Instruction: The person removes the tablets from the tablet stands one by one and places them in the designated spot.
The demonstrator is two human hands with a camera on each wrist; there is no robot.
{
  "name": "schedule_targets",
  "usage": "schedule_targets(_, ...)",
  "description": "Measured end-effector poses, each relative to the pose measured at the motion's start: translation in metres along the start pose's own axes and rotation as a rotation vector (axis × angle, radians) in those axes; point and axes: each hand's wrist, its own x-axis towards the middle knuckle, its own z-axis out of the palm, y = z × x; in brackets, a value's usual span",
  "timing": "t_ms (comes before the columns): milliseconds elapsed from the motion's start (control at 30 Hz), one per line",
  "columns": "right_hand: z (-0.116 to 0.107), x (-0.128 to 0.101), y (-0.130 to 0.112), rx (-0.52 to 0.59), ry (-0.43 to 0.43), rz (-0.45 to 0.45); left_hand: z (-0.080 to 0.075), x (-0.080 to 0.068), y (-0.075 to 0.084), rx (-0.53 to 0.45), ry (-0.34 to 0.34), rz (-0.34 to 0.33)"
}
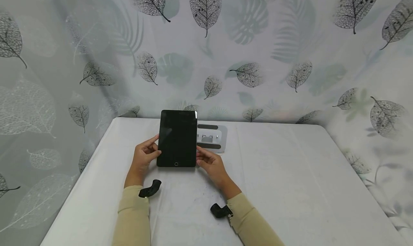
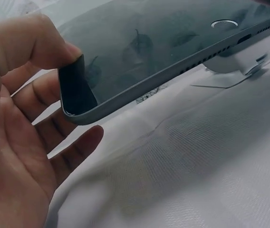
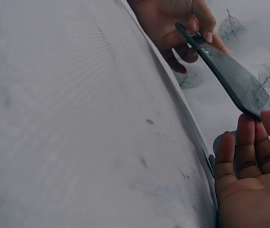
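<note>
A black tablet (image 1: 177, 136) with a dark screen and a round home button is held just above the white table (image 1: 290, 174), its near edge towards me. My left hand (image 1: 145, 154) pinches its lower left corner, thumb on the glass and fingers underneath (image 2: 11, 142). On the other side my right hand (image 1: 209, 163) grips the lower right corner, the thumb on top and the fingers stretched below (image 3: 249, 175). The left wrist view shows the tablet (image 2: 173, 42) clear of the cloth. In the right wrist view the tablet (image 3: 235, 78) appears edge-on and tilted.
A grey stand (image 1: 213, 136) with dark pads lies flat on the table right behind the tablet, also visible as a pale shape (image 2: 239, 59). A leaf-patterned curtain (image 1: 258, 41) closes off the back and sides. Black wrist cameras (image 1: 150, 188) sit on both beige sleeves.
</note>
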Motion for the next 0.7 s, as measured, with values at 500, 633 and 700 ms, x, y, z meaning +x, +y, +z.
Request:
schedule_targets(500,0.002,0.001,0.005,0.057,-0.107,-0.015,-0.016,-0.005,0.003,0.074,-0.066,-0.099)
schedule_targets(633,0.004,0.002,0.006,0.049,-0.112,-0.045,-0.018,-0.005,0.005,0.061,-0.077,-0.107)
schedule_targets(700,0.005,0.002,0.006,0.047,-0.109,-0.060,-0.019,-0.005,0.007,0.066,-0.084,-0.117)
